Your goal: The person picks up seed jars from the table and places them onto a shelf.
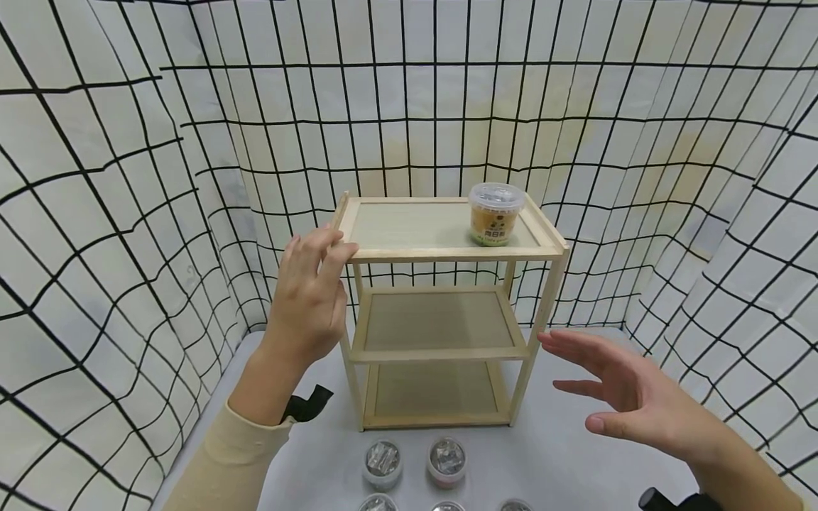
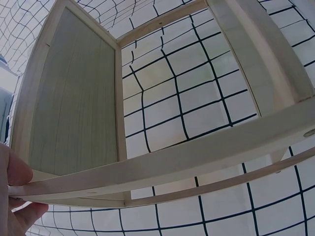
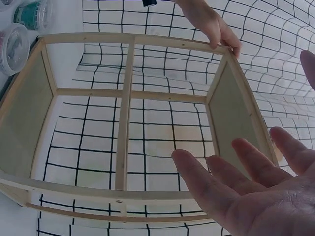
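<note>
Left hand [image 1: 309, 298]: fingers bent over the near left corner of the rack, thumb and fingertips pinching the wooden frame in the left wrist view

Right hand [image 1: 645, 401]: held open beside the rack's right front leg, fingers apart and thumb spread away, grasping nothing; whether a fingertip touches the leg, one cannot tell

Wrists: a black fitting [image 1: 309, 404] sits at the left one, above the cuff of a cream sleeve [image 1: 224, 461]; a second black piece [image 1: 661, 501] shows below the right

Rack: a three-tier stand of pale wood with grey-green panels [image 1: 441, 323] stands upright between the two hands

Top tier: a clear plastic tub with a lid, yellow-orange contents and dark printing [image 1: 495, 216] rests upright toward the right side

Tabletop: a white surface [image 1: 307, 468] carries the rack and, just in front of it, small round clear-lidded tubs [image 1: 446, 461], two in full view and three cut off by the lower edge of the head view

Backdrop: white walls lined with a black grid [image 1: 415, 92] rise behind and on both sides
</note>
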`<state>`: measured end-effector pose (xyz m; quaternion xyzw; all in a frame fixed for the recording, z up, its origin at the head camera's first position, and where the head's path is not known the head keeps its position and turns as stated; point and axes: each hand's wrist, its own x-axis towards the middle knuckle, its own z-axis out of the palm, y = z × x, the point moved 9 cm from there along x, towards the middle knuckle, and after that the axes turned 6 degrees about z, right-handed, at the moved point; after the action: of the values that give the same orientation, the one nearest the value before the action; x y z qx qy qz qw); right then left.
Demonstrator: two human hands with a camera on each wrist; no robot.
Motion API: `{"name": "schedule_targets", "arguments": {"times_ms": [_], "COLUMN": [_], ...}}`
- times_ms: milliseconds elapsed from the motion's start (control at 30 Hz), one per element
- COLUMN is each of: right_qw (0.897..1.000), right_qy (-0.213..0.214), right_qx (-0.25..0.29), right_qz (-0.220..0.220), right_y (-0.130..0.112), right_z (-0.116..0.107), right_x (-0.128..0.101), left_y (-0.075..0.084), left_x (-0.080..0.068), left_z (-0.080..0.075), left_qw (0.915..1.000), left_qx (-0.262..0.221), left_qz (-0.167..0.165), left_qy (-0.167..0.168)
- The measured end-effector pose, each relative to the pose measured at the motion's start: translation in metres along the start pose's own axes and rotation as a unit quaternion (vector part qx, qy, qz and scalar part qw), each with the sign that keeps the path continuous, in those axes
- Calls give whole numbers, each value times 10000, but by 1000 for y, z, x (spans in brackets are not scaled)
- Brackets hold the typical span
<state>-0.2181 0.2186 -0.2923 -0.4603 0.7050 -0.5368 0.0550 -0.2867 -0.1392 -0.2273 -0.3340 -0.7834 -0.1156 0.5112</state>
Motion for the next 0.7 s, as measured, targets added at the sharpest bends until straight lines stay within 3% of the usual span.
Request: {"name": "schedule_targets", "arguments": {"times_ms": [100,400,700], "right_qw": [9999,9974,9878], "right_qy": [-89,-125,-53], "right_qx": [111,504,1038], "right_qz": [-60,501,1159], "right_y": [6,31,60], "right_z": [5,22,41], "right_x": [-4,-21,-41], "left_y": [-1,-1,0], "left_x": [-1,-3,-1], "left_z": [-1,-1,-1], "left_qw": [10000,10000,10000], "left_qx": [2,21,-75], "left_qz": [-21,-53,-27], "left_qy": [23,-15,43]}}
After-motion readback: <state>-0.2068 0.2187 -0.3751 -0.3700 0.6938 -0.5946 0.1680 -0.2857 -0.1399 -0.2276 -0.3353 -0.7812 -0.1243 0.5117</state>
